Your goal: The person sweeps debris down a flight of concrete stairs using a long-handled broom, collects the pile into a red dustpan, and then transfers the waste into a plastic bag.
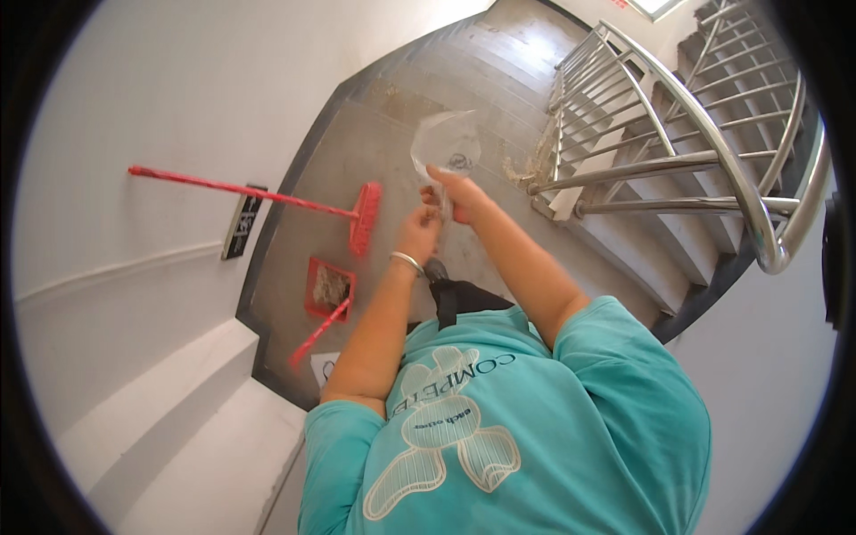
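Observation:
Both my hands are together in front of me at the middle of the view. My right hand [462,195] is closed on a thin clear plastic bag [448,141], which spreads out beyond its fingers and has a small dark print. Just below and to the left, my left hand [419,235], with a pale bracelet at its wrist, is closed on the gathered part of the same bag. A red broom [365,219] leans its long handle on the wall at the left. Closer to me is a red dustpan [310,287] with grey-brown debris in it.
Steel railings [624,168] and stairs [637,245] stand on the right. Some debris [526,171] lies by the railing foot. A dark sign [243,223] is low on the left wall, above a pale ledge [178,401]. The grey floor [401,111] stretches ahead.

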A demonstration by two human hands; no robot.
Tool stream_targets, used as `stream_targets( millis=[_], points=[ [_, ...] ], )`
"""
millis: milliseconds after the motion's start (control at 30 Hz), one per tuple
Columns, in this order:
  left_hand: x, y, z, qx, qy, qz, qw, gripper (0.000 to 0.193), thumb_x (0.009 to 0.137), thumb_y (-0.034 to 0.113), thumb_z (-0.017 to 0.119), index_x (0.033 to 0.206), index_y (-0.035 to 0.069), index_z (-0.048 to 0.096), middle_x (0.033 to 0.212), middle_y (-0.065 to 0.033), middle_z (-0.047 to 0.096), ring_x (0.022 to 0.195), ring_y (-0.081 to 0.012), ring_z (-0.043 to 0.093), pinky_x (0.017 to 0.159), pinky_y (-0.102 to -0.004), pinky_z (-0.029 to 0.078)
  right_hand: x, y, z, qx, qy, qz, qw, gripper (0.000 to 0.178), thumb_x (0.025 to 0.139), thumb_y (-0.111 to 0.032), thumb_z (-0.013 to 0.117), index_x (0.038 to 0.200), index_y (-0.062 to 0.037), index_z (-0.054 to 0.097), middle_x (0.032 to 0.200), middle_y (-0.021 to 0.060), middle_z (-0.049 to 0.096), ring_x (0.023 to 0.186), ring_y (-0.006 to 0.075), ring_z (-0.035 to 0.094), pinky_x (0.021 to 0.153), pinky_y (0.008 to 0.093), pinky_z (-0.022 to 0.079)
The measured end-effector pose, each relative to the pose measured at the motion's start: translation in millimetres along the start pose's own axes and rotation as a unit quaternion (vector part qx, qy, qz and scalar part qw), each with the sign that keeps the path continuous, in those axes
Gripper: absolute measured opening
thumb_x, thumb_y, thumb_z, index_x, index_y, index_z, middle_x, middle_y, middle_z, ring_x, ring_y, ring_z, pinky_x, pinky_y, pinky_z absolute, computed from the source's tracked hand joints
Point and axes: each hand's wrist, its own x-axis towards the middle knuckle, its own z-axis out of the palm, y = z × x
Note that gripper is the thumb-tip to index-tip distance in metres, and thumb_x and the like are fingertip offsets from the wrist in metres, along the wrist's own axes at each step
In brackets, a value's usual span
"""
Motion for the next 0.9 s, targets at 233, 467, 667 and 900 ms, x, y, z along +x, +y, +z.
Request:
stream_targets(
  millis=[233,467,667,900],
  points=[
    [23,-66,-80,-0.25,0.26,0.056,0.931,0.014,0.078,0.015,0.059,0.071,0.002,0.059,0.058,0.0006,0.054,0.052,-0.0095,0.051,0.042,-0.022,0.04,27,30,-6,-0.107,-0.074,0.085,0.988,0.028,0.078,-0.015,0.063,0.101,-0.0018,0.053,0.088,0.0096,0.06,0.074,0.019,0.06,0.064,0.0308,0.05],
    [17,-71,-102,-0.185,0.445,0.035,0.875,0.023,0.078,0.022,0.062,0.069,0.001,0.057,0.06,-0.0042,0.055,0.05,-0.0117,0.051,0.042,-0.0254,0.04,82,60,-68,-0.099,0.205,0.026,0.973,0.037,0.076,-0.02,0.067,0.103,0.0004,0.052,0.095,0.0103,0.056,0.076,0.0184,0.057,0.069,0.0301,0.048],
    [-12,-106,-126,-0.047,0.344,0.086,0.934,0.02,0.078,0.019,0.062,0.072,0.001,0.055,0.058,-0.0011,0.049,0.046,-0.0095,0.046,0.042,-0.0255,0.04,38,107,43,-0.532,-0.142,-0.348,0.759,0.041,0.076,-0.026,0.062,0.11,-0.0046,0.054,0.084,0.0135,0.063,0.076,0.0271,0.06,0.072,0.0375,0.047],
    [-70,-107,-151,0.049,0.222,0.059,0.972,0.013,0.075,0.014,0.061,0.081,0.006,0.052,0.067,-0.0069,0.056,0.06,-0.0205,0.057,0.055,-0.0318,0.046,47,114,55,-0.767,-0.026,-0.289,0.573,0.02,0.073,-0.017,0.058,0.089,-0.006,0.062,0.084,0.0163,0.062,0.083,0.0326,0.058,0.072,0.0381,0.046]
  ],
)
